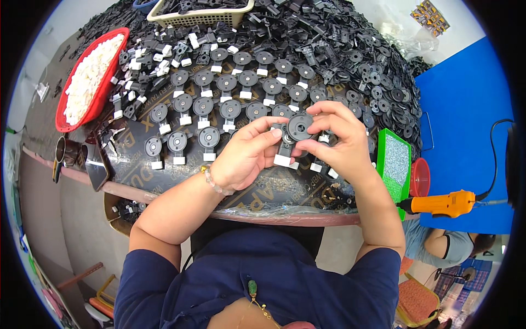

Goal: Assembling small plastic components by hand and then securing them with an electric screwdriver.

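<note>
Far to my left I see a red basket [82,82] heaped with small white pieces, sitting on the dark surface [263,192]. Just right of it lie rows of finished black parts [219,104], each a round disc with a white clip at its foot, laid side by side. Behind them stands a cream basket [203,15], and a big heap of loose black parts [350,49] spreads toward the right.

My left hand [246,153] has its grip pinched onto the black part [293,134] that I hold up over the near middle of the surface, thumb and fingertips at the part's left edge. My right hand [339,140] is clamped on the same part from above and from the right.

Further right stand a green tray [395,164], a small red bowl [421,176] and an orange power tool [441,204].
</note>
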`<state>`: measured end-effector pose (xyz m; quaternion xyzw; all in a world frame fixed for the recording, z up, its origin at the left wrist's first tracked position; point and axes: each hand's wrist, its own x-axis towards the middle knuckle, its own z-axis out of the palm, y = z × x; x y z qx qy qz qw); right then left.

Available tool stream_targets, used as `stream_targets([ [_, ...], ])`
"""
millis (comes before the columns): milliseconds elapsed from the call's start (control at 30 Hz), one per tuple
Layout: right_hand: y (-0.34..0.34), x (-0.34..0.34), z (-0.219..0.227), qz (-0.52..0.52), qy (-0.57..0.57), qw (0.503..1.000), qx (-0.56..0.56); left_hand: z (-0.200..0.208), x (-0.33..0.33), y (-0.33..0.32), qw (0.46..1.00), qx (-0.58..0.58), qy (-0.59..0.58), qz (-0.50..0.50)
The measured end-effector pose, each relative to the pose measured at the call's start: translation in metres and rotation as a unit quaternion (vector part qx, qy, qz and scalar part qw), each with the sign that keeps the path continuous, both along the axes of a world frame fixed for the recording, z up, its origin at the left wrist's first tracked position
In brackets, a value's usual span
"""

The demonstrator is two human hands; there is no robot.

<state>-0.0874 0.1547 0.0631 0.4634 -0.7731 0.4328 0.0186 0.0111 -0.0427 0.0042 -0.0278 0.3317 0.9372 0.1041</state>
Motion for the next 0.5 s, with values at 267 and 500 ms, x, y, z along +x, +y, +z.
stream_targets([
  [267,-0.007,0.004,-0.008,0.041,-0.041,0.998,-0.028,-0.009,0.0,-0.001,1.0,-0.011,0.014,0.006],
  [500,-0.008,0.006,-0.002,0.04,-0.027,0.999,0.004,0.003,0.001,-0.001,1.0,-0.016,0.019,0.01],
])
